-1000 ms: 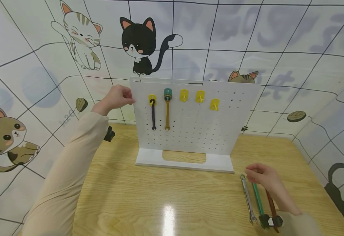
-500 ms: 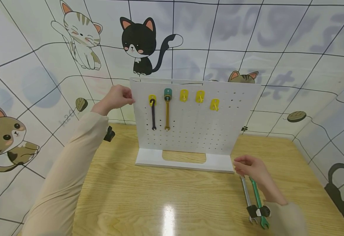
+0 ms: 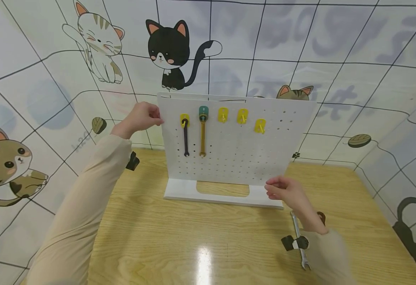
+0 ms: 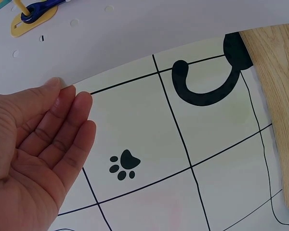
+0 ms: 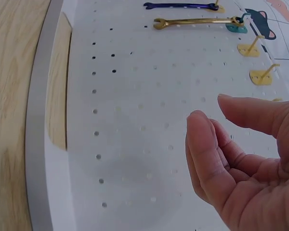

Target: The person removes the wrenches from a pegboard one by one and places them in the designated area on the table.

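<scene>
White pegboard stands upright on its base near the far edge of the wooden table, roughly mid-width. Left hand rests at the board's top left corner; in the left wrist view the fingers lie straight w/ tips touching the board edge, nothing gripped. Right hand hangs in front of the board's lower right corner, just above the base; the right wrist view shows fingers loosely curled, thumb apart, close to the perforated face, holding nothing. Can't tell if it touches the board.

On the board, upper left: dark wrench hangs from a yellow hook, gold wrench just beside it from a teal hook. To their right, three yellow hooks along the top row w/ nothing on them.

On the table, near the right edge behind the right wrist: silver wrench lies flat, pointing roughly front to back, partly hidden by the wrist camera strap. A bit of a reddish-brown tool shows just beside it, mostly hidden by the arm.

Both arms wear beige sleeves. Backdrop around the table is a tiled sheet w/ cartoon cats.
</scene>
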`<state>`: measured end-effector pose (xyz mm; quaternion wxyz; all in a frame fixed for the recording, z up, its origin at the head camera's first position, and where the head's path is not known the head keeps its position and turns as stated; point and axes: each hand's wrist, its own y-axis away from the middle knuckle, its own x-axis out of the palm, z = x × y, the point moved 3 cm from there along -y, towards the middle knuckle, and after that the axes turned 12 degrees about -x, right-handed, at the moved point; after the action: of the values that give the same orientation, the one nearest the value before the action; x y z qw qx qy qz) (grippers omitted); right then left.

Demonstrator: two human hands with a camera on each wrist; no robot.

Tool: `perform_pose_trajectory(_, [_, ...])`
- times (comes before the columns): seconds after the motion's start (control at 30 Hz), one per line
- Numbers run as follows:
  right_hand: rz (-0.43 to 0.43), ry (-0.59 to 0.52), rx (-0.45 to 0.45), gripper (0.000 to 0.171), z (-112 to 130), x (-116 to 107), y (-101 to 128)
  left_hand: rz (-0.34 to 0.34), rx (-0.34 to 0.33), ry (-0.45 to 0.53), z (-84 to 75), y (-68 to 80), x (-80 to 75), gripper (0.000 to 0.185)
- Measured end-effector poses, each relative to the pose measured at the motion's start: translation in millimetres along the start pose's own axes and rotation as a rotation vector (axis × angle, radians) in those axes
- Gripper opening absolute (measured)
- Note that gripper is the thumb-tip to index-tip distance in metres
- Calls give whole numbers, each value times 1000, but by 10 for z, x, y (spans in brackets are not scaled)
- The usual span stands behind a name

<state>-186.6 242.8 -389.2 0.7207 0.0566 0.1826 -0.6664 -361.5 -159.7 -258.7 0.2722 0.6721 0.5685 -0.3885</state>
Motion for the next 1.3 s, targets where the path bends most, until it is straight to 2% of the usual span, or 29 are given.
perform_pose_trajectory(0.2, [15, 7, 7, 28, 102, 109, -107, -5, 13, 4, -2, -3, 10, 10])
perform_pose_trajectory(0.47, [38, -9, -35, 27, 209, 245, -254, -2, -1, 8, 1, -7, 9, 11])
perform_pose_trajectory(0.97, [53, -119, -119, 28, 383, 580, -510, -5, 2, 10, 2, -11, 7, 10])
perform_pose_trajectory(1.3, [50, -174, -104, 29, 441, 794, -690, -10, 2, 11, 3, 1, 0, 10])
